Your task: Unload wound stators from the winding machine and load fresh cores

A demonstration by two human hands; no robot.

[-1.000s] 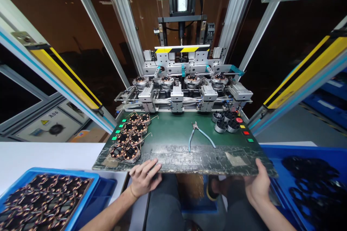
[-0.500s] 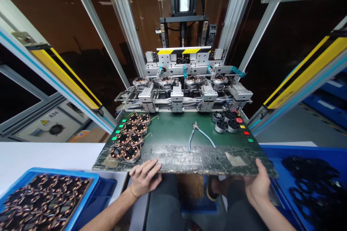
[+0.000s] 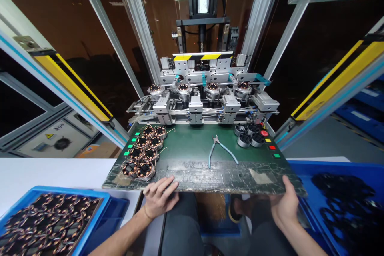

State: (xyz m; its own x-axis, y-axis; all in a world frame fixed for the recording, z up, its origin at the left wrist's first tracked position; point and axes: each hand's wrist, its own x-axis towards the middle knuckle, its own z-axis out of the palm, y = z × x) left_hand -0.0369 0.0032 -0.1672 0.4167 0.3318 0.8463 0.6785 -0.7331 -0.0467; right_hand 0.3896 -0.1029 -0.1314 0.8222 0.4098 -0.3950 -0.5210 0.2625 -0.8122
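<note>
My left hand (image 3: 160, 197) lies on the front edge of the green worktable (image 3: 192, 150), its fingers stretched out and holding nothing. At the right front corner, my right hand (image 3: 286, 204) has its thumb over the table edge, while its other fingers are hidden below. Beyond my left hand stand several copper-wound stators (image 3: 145, 170) in two columns, with loose wire ends sticking out. A pair of blue-handled cutting pliers (image 3: 216, 141) lies spread on the table, untouched. Several unwound stator cores (image 3: 245, 140) are grouped at the back right.
A winding machine (image 3: 196, 108) spans the back, with stators on its stations (image 3: 213, 92). Coloured buttons (image 3: 272, 147) line the table's right side. A blue tray (image 3: 105, 200) of wound stators sits at left; a blue bin (image 3: 303, 168) with black parts stands at right. Yellow posts (image 3: 75, 86) flank the machine.
Both hands stay where they were. On the machine's stations, the stators show more copper than before. The parts and pliers on the table have not moved.
</note>
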